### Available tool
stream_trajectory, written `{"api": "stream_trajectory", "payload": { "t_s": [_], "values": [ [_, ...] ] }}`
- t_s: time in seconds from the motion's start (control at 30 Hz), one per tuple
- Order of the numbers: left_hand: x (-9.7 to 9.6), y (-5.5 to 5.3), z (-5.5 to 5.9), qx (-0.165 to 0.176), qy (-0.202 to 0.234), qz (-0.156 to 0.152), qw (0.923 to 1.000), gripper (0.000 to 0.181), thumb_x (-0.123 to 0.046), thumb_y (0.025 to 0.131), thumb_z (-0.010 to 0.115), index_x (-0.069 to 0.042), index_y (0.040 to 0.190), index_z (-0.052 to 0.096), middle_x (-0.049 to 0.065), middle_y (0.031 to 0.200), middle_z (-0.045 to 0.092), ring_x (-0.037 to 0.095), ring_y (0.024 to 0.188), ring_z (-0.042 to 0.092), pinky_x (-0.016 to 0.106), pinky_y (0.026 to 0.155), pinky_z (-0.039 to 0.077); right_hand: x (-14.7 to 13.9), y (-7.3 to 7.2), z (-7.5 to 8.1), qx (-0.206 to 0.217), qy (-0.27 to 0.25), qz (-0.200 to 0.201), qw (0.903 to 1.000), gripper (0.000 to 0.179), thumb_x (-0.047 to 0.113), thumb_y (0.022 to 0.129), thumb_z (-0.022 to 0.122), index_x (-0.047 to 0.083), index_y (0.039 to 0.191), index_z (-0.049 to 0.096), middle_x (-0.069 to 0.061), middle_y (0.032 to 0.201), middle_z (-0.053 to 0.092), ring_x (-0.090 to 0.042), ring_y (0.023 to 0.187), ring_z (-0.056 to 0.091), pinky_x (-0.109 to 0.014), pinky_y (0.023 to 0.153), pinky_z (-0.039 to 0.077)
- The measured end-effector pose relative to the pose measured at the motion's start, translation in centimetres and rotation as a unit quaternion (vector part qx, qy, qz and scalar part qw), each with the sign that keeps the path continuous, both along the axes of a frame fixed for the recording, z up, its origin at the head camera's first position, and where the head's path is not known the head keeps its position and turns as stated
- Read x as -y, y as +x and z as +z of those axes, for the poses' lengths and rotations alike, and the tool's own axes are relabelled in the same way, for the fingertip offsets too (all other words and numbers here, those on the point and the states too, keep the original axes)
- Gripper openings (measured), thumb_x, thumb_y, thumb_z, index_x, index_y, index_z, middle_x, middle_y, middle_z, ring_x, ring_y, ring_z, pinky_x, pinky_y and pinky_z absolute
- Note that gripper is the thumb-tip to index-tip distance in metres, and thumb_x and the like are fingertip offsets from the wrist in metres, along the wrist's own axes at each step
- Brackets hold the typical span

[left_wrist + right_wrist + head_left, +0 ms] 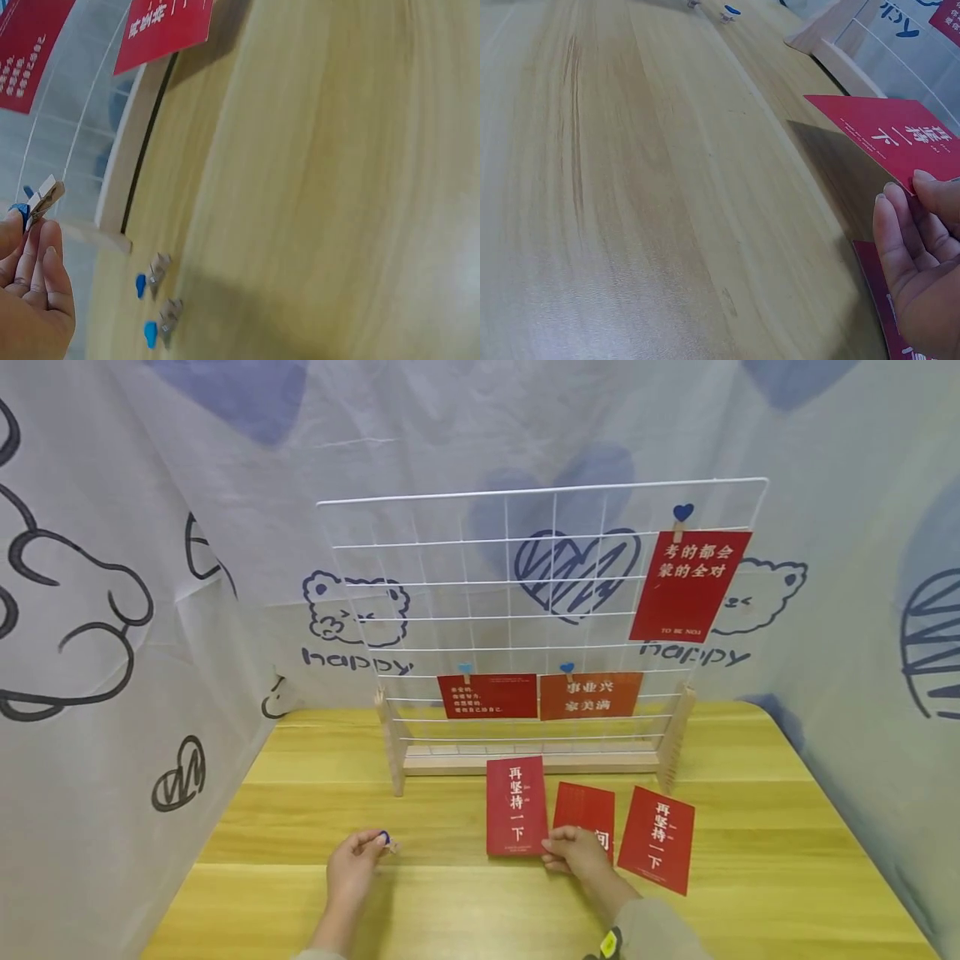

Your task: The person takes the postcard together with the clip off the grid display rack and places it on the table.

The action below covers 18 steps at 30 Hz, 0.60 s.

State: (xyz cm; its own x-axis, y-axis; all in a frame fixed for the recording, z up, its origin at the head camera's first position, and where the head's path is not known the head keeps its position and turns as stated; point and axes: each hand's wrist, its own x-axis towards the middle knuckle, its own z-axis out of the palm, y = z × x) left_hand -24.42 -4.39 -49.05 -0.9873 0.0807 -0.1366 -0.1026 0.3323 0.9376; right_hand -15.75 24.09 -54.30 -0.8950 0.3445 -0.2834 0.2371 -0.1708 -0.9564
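the red card was held by the right hand, its lower right corner pinched between thumb and fingers, and a small wooden clip with a blue head was pinched in the left hand. the relation judged to matter most was the gap between these 2 things: the clip was held well to the left of the card, with the wire rack set beyond both. the card's long axis was pointed roughly towards the rack, its far edge seen near the wooden base; judging by its shadow, the card was raised off the table. the right hand was placed nearer to the card, the left nearer to 1 loose clip and another loose clip, both laid near the rack's left foot. in the head view 1 half-hidden card was overlapped by the right hand, and 1 slanted card was laid farther right. on the rack 3 cards were hung by blue-headed clips: a tall card high at the right, and, low down, a wide red card and an orange card, side by side.
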Motion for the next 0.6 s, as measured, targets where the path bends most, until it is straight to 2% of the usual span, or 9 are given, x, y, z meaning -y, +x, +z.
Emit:
{"api": "stream_trajectory", "payload": {
  "t_s": [0.23,0.4,0.6],
  "values": [
    [1.5,0.5,-1.0,0.019,0.007,0.024,0.9995,0.031,-0.015,0.085,0.053,0.007,0.106,0.052,0.015,0.094,0.060,0.029,0.089,0.056,0.041,0.081,0.042,0.1,0.3,-0.6,0.016,-0.003,-0.005,0.9999,0.025,-0.002,0.080,0.056,-0.016,0.099,0.049,-0.011,0.077,0.060,-0.015,0.060,0.058,-0.032,0.061,0.051],
    [2.4,0.4,-1.5,0.024,-0.001,0.038,0.9990,0.032,-0.016,0.085,0.054,0.008,0.107,0.052,0.014,0.090,0.061,0.029,0.087,0.056,0.043,0.080,0.040,0.0,0.4,-0.9,0.020,-0.005,-0.005,0.9998,0.025,0.000,0.081,0.056,-0.016,0.099,0.049,-0.011,0.077,0.061,-0.016,0.060,0.058,-0.032,0.061,0.051],
    [3.4,0.3,-2.1,0.037,0.009,0.054,0.9978,0.031,-0.011,0.085,0.053,0.011,0.107,0.050,0.022,0.098,0.057,0.029,0.088,0.057,0.037,0.079,0.045,0.0,0.4,-1.2,0.022,-0.003,-0.001,0.9997,0.024,0.000,0.081,0.056,-0.015,0.098,0.050,-0.010,0.077,0.061,-0.015,0.059,0.058,-0.031,0.060,0.051]
  ]
}}
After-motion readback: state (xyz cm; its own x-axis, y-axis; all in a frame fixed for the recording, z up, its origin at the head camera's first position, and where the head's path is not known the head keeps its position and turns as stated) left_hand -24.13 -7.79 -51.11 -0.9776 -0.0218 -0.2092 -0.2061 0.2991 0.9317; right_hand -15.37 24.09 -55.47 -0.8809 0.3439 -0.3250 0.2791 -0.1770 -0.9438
